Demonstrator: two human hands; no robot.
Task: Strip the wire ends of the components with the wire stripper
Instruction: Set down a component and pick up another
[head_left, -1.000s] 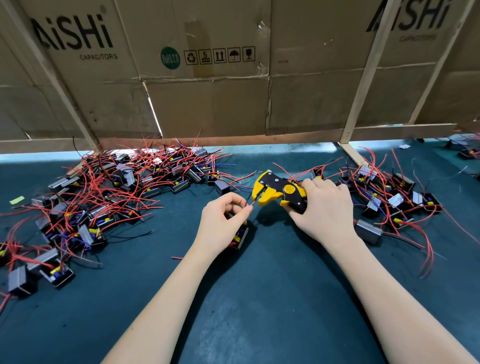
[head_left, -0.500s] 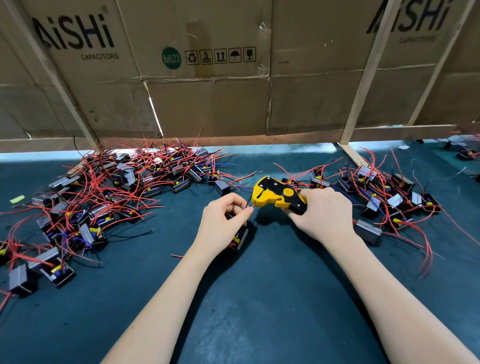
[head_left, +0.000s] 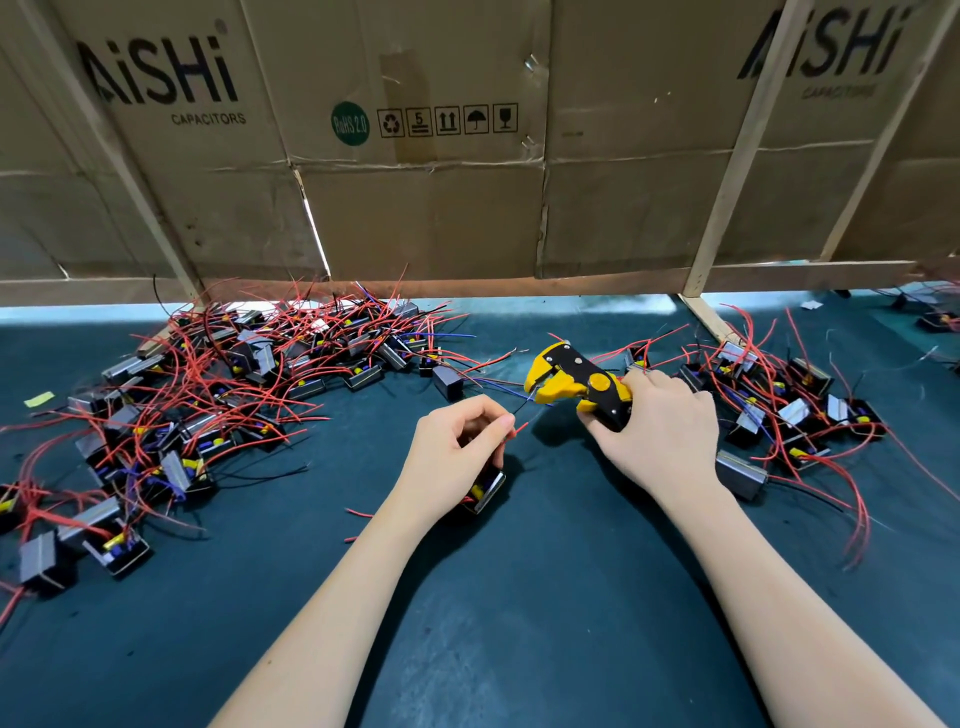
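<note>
Feeding goes best if the left hand (head_left: 457, 447), pinching the red wire (head_left: 519, 430), steadies it while the right hand (head_left: 657, 421), gripping the wire stripper (head_left: 576, 382), meets its end squarely.

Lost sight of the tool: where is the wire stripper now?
Head view, right of centre: the wire stripper is gripped by the right hand above the mat, its mouth facing the left hand.

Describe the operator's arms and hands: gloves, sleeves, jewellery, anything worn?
Nothing worn in view. The left hand and right hand are bare, without gloves, rings or finger cots. Both forearms are bare down to the frame edge: no sleeves, watch, wrist strap or cable visible.
</note>
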